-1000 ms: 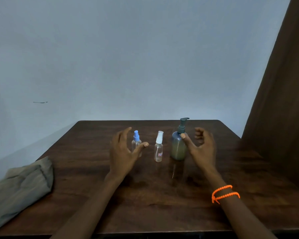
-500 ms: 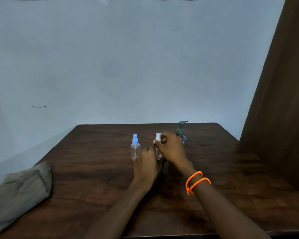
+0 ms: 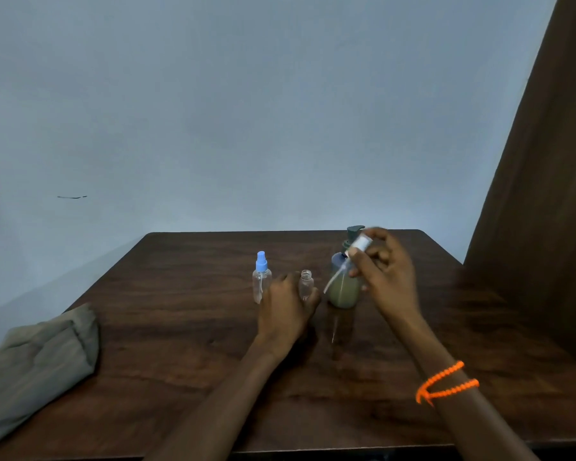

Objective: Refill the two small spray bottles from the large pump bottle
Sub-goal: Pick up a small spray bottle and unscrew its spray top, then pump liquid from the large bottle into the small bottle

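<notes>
dark wooden bench (image 3: 180, 327) fills the lower frame under a plain pale wall, its near edge cut off at the bottom. far left, a folded grey-green cloth (image 3: 37, 357) runs out of the picture. next comes the blue-capped spray bottle (image 3: 261, 277), upright, long axis vertical, cap on; its right lower side is hidden behind the left hand (image 3: 285, 307). that hand wraps the open spray bottle (image 3: 306, 284), grip closed around the lower body, so only the bare neck and shoulders show; it stands upright on the bench, mouth pointing up. further right, the large pump bottle (image 3: 343, 291) stands upright with greenish liquid inside, nozzle pointing right; its upper part is partly covered. in front of it, the right hand (image 3: 384, 277) pinches the white spray top (image 3: 356, 249), lifted clear of the bench and blurred. the top is tilted, cap end up and right, its thin dip tube (image 3: 335, 277) slanting down-left toward the open neck without touching it. orange beaded bracelet (image 3: 446, 384) circles the right wrist.
</notes>
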Demonstrator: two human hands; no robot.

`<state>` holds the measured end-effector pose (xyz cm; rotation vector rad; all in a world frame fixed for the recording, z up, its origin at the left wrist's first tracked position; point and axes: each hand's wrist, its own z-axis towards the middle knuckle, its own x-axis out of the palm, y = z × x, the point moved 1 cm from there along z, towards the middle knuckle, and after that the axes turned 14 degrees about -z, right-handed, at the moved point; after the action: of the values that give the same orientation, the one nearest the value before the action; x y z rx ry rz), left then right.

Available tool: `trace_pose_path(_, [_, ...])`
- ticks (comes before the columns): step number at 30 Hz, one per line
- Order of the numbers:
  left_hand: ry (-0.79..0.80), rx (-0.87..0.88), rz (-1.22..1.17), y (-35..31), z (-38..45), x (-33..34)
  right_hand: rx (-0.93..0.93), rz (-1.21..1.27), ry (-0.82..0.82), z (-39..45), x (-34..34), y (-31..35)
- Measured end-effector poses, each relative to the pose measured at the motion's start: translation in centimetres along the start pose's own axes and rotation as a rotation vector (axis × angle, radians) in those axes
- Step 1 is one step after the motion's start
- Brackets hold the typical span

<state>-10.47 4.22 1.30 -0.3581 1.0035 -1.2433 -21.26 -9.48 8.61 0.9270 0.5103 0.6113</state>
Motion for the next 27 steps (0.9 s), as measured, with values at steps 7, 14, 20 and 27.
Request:
trace_pose_path(7, [-0.018, 0.076, 0.029, 0.1, 0.0, 0.4, 0.218, -0.300, 0.352, -3.5, -4.7, -5.8])
trace_pose_path(14, [-0.101, 0.108, 0.011, 0.1, -0.5, 0.0, 0.106, -0.479, 0.267, -0.8, -5.2, -5.6])
trace_pose_path(20, [-0.202, 0.375, 0.122, -2.7, -0.7, -0.3, 0.070, -0.560, -0.092, 5.9, -1.3, -0.5])
trace_pose_path(27, [-0.081, 0.232, 0.044, -2.6, -0.9, 0.6, 0.138, -0.599, 0.034, 6.7, 2.2, -3.1])
